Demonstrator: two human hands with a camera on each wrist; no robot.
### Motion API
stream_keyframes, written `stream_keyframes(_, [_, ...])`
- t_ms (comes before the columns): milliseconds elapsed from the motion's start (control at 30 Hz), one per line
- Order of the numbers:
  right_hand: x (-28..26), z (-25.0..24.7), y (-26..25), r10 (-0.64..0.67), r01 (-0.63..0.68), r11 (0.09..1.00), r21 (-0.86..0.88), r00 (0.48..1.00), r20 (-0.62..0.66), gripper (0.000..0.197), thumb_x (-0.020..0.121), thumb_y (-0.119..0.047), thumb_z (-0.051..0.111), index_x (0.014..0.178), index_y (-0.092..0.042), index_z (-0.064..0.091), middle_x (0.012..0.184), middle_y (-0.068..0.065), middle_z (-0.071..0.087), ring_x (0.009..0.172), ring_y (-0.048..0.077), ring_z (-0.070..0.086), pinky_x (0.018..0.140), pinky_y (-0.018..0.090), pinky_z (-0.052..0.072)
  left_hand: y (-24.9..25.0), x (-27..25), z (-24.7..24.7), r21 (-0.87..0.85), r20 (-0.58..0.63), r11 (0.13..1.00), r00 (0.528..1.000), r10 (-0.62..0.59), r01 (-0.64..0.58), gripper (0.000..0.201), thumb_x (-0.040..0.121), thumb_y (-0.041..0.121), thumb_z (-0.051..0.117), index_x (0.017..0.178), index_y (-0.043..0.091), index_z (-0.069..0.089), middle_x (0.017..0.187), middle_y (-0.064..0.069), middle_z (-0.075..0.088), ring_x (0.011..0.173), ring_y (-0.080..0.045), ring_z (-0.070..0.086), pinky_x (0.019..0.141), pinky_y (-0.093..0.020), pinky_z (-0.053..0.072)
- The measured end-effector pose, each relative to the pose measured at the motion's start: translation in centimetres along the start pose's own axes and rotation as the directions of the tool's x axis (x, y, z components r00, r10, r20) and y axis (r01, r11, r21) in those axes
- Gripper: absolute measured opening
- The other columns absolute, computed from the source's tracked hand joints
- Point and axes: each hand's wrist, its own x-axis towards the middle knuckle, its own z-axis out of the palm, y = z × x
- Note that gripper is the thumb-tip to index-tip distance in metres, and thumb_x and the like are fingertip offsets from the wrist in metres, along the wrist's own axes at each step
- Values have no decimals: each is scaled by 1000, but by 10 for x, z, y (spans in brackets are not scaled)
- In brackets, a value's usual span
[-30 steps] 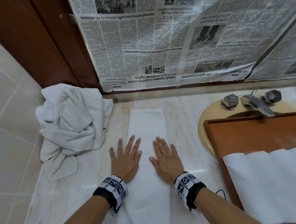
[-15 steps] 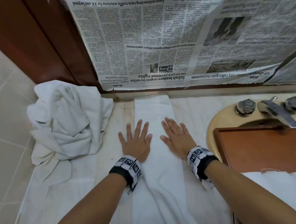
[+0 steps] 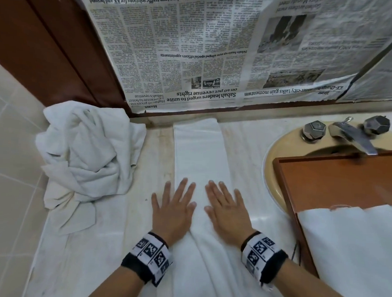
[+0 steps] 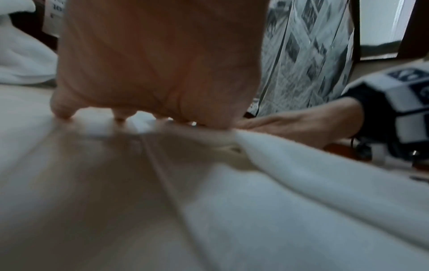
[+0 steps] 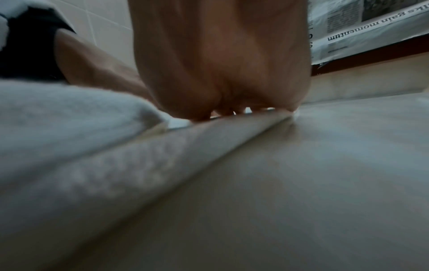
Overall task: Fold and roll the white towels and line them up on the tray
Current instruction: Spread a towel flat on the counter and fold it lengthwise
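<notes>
Folded towel [image 3: 199, 157] lies lengthwise — running straight toward the newspaper [image 3: 196, 46].

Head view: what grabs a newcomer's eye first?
Both hands, the left hand and right hand, pressed flat side by side on a long folded white towel that runs down the middle of the counter. Next, the upside-down newspaper covering the wall behind, and the crumpled towel pile at the left. A wooden tray sits over the sink at the right.
</notes>
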Motion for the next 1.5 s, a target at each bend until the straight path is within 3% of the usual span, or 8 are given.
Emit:
stream_keyframes(167, [-19, -14, 31, 188, -188, 982, 17, 982, 35, 59, 101, -48, -5, 157, -29, -14, 160, -16, -24, 151, 16, -17, 122, 46, -5, -22, -9, -6, -28, -61, 995, 993, -98, 97, 53, 106, 45, 14, 156, 45, -5, 163, 23, -14, 154, -22, -11, 121, -60, 2])
stream_keyframes(367, [-79, -16, -6, 209, -127, 920, 370, 959, -190, 49, 100, -37, 53, 143, -16, 47, 146, 3, 46, 134, 24, 42, 106, 41, 37, -7, -44, 7, -142, -192, 955, 954, 231, -260, 47, 97, 35, 41, 142, 31, 53, 155, 0, 41, 136, -30, 41, 105, -49, 42])
stream_keyframes(500, [-114, -13, -28, 222, -207, 892, 402, 975, 8, 38, 97, -43, 56, 125, -18, 56, 123, -3, 48, 116, 17, 46, 88, 30, 44, 1, -45, 7, -97, -152, 947, 945, 289, -305, 31, 99, 29, 52, 128, 31, 65, 137, 7, 55, 121, -29, 46, 89, -40, 46])
stream_keyframes(667, [-124, -20, -41, 321, -347, 887, 305, 938, 135, 16, 95, -34, 56, 102, -20, 52, 106, -2, 53, 97, 19, 55, 78, 34, 49, -2, -42, 1, -124, -113, 946, 952, 285, -298, 18, 98, 25, 56, 111, 23, 68, 119, 5, 58, 111, -26, 49, 87, -41, 48])
stream_keyframes(800, [-129, -26, -43, 353, -437, 810, 392, 896, 270, 31, 89, -36, 67, 108, -17, 51, 104, 4, 58, 94, 25, 60, 79, 34, 50, -14, -46, 3, -332, -225, 880, 934, 277, -341, 11, 92, 12, 64, 97, 19, 71, 113, 5, 54, 101, -22, 56, 90, -38, 48])
stream_keyframes(1033, [-152, -46, -71, 200, -283, 805, 522, 957, 210, 33, 91, -43, 67, 69, -25, 49, 75, -8, 55, 65, 8, 48, 60, 22, 37, -31, -66, -4, -471, -324, 821, 929, 179, -322, 12, 91, 16, 67, 96, 21, 77, 98, 9, 56, 93, -11, 56, 89, -25, 44])
stream_keyframes(1233, [-156, -30, -126, 112, -212, 855, 474, 967, 230, 32, 98, -47, 53, 81, -20, 56, 91, 2, 66, 85, 21, 60, 76, 35, 48, -50, -75, 2, -438, -176, 882, 978, 108, -176, 18, 92, 11, 64, 99, 21, 77, 102, 2, 69, 100, -17, 63, 95, -30, 47])
stream_keyframes(1500, [-158, 6, -161, 50, -84, 935, 344, 993, 108, 23, 102, -35, 45, 93, -15, 52, 94, 3, 58, 86, 25, 57, 72, 38, 46, -48, -92, 16, -478, -219, 873, 976, -17, -92, 16, 91, 26, 67, 106, 19, 69, 92, 7, 66, 82, -8, 59, 81, -20, 46])
